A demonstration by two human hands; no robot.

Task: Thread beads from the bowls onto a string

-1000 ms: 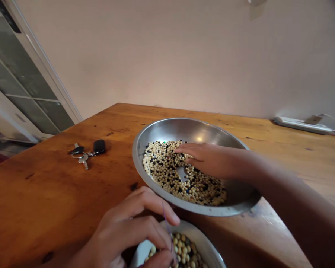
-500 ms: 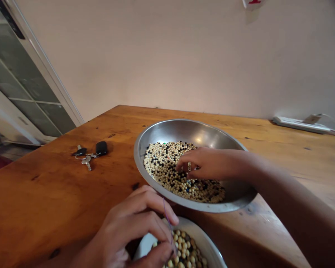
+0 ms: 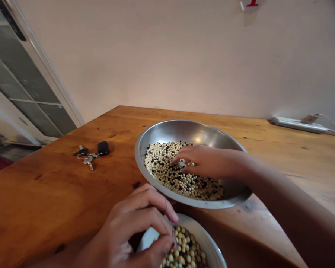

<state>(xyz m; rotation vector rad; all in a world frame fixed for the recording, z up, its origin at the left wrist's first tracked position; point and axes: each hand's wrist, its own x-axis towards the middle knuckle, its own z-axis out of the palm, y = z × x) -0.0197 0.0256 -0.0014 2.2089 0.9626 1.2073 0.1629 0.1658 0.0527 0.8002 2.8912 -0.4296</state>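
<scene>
A wide steel bowl (image 3: 226, 139) holds many small cream and black beads (image 3: 162, 163). Inside it, my right hand (image 3: 198, 160) touches the beads with its fingers apart and slightly curved. My left hand (image 3: 145, 223) is at the front, its thumb and fingertips pinched on a thin purple thread (image 3: 166, 206). Just under and beside that hand stands a smaller white bowl (image 3: 209, 242) with larger cream and dark beads (image 3: 185, 245). The left hand hides part of this bowl.
A key ring with keys (image 3: 88, 160) and a black fob (image 3: 102, 147) lies left on the wooden table (image 3: 58, 186). A white power strip (image 3: 298, 124) with a plug and cable sits back right, near the wall.
My right hand has shifted slightly left over the beads, and its fingers have spread a little. My left hand keeps nearly the same place and pinch.
</scene>
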